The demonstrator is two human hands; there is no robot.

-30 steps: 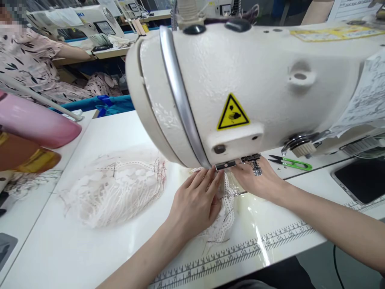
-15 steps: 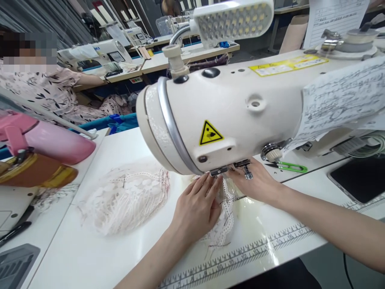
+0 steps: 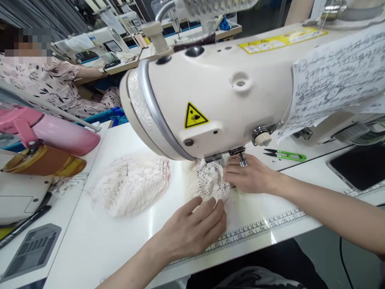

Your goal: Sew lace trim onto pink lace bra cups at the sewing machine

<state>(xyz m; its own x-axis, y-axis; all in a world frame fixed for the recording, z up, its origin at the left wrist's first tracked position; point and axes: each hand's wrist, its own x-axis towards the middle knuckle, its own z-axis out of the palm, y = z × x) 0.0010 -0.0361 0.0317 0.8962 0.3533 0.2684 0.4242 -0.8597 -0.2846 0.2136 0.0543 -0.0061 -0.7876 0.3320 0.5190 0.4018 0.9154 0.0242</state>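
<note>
A strip of white lace [image 3: 210, 178] lies under the head of a sewing machine [image 3: 207, 96], its far end hidden beneath the needle area. My left hand [image 3: 195, 226] is at the near end of this lace, fingers curled down and closed on it. On the lace's right edge, close to the presser foot, my right hand [image 3: 251, 172] is closed with its fingertips pinched together; the machine's metal parts partly cover them. A second, bunched heap of white lace [image 3: 132, 186] with reddish threads along one end rests on the table left of the machine.
Green thread snips [image 3: 285, 155] and a black phone [image 3: 359, 172] lie to the right. A printed ruler [image 3: 240, 237] runs along the table's front edge. At left are a pink bottle [image 3: 63, 130] and an amber container [image 3: 51, 160]. A person [image 3: 60, 88] sits beyond them.
My left hand has drawn back from the needle area toward the front edge, uncovering more lace. My right hand stays beside the presser foot. The camera view has shifted slightly.
</note>
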